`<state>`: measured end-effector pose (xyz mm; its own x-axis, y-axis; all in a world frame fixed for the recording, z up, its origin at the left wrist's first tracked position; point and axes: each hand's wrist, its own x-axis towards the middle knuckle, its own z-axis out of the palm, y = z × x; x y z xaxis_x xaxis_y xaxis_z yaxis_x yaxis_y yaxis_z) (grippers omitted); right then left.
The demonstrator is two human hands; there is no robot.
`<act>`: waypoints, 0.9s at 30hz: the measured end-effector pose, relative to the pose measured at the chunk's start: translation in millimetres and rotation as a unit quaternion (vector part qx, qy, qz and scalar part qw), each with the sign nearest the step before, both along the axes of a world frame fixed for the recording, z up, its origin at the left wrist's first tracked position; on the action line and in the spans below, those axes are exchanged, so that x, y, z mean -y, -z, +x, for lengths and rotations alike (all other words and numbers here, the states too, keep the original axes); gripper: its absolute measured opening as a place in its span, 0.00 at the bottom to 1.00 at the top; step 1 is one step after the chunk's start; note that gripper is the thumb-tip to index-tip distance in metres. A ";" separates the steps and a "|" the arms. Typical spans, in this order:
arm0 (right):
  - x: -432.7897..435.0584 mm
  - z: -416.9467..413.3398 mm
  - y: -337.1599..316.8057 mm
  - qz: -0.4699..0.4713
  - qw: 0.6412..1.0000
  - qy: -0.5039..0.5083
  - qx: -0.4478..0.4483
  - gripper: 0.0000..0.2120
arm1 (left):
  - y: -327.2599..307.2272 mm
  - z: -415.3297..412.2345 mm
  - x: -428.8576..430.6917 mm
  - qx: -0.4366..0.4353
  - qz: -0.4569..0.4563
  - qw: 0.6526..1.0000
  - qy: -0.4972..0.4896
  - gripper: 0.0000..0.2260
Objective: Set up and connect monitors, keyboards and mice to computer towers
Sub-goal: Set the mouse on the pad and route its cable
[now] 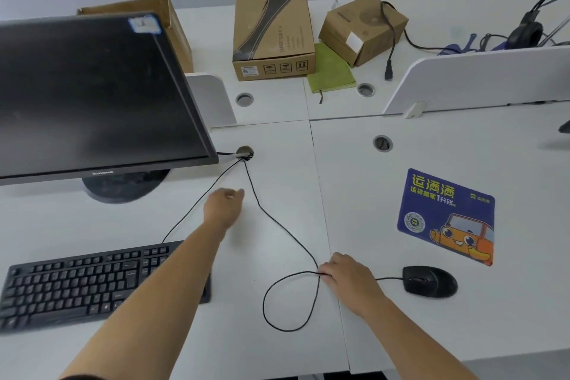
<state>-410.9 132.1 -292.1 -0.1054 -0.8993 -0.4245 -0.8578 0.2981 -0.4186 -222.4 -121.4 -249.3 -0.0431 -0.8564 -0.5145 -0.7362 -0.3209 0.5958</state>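
Step in hand, by my read: taking up slack in mouse cable and feeding it down grommet hole.

- Right hand: fingers pinch cable where loop crosses itself. Mouse just beside, to its right, on desk.
- Left hand: fingers loosely curled, nothing in them, near hole, cable running just to its right.
- To do well: undo loop first, draw gently, keep enough slack for mouse to move freely.
- Avoid snagging keyboard lead in same hole.

Matt white desk; glossy black monitor; brown cardboard boxes.
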 end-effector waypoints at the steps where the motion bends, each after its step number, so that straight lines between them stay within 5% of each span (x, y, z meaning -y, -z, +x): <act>1: 1.0 0.0 -1.1 -0.007 1.000 0.009 0.019 0.13 | 6.7 -2.7 -13.9 0.029 0.042 0.997 0.053 0.18; 5: 4.2 -1.9 -8.4 -0.050 0.995 0.049 0.074 0.12 | 27.4 -25.0 -67.3 0.085 0.201 0.964 0.150 0.27; 13: -10.4 -10.9 -23.0 -0.004 0.996 -0.014 0.087 0.12 | 46.6 -64.5 -78.5 0.044 0.169 0.985 0.006 0.23; 19: -15.6 -9.9 -25.1 0.036 0.996 -0.043 0.074 0.15 | 47.7 -87.4 -66.9 0.026 0.119 0.992 -0.037 0.08; 27: 28.5 -2.4 -27.4 -0.025 0.997 0.044 0.064 0.15 | 1.2 -66.0 -11.5 0.061 -0.120 0.989 -0.063 0.15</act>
